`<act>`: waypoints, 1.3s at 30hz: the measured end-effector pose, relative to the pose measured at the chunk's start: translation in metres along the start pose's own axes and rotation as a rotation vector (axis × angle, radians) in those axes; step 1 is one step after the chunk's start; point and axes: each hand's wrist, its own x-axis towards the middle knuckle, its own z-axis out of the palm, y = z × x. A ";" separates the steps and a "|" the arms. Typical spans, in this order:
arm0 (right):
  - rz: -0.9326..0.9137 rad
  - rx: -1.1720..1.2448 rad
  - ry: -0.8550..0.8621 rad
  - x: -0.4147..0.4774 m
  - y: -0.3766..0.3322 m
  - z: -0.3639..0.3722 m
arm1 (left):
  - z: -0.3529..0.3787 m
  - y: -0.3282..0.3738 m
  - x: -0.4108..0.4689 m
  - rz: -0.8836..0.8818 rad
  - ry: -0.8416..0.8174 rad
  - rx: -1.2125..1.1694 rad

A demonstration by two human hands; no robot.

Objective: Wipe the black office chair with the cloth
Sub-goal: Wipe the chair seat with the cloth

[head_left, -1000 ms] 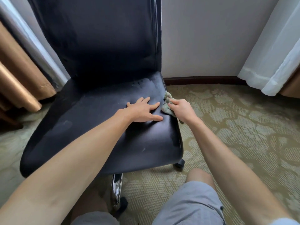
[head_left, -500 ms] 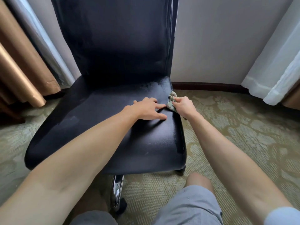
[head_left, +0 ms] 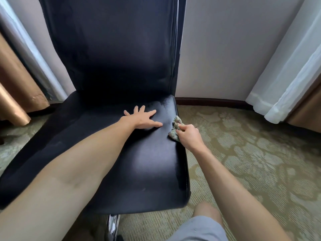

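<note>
The black office chair (head_left: 111, 70) fills the left and middle of the head view, its tall back upright and its glossy seat spread toward me. My left hand (head_left: 141, 119) lies flat on the rear part of the seat, fingers spread, holding nothing. My right hand (head_left: 188, 134) is at the seat's right edge, closed around a crumpled grey-green cloth (head_left: 175, 128). The cloth presses against the seat's right rim, just right of my left thumb. A damp sheen shows on the seat behind the cloth.
Patterned green carpet (head_left: 251, 153) covers the floor to the right. A white curtain (head_left: 286, 75) hangs at the right, brown and white curtains (head_left: 15, 80) at the left. A wall with a dark skirting board (head_left: 208, 101) stands behind. The chrome chair post (head_left: 112, 225) and my knee (head_left: 206, 213) are below.
My view has moved closer to the chair. My left hand has spread its fingers flat on the seat. My right hand with the cloth has slid a little toward me along the right edge.
</note>
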 end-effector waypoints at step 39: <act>0.100 -0.138 -0.029 0.169 -0.069 0.025 | -0.058 -0.040 0.090 0.027 -0.125 0.123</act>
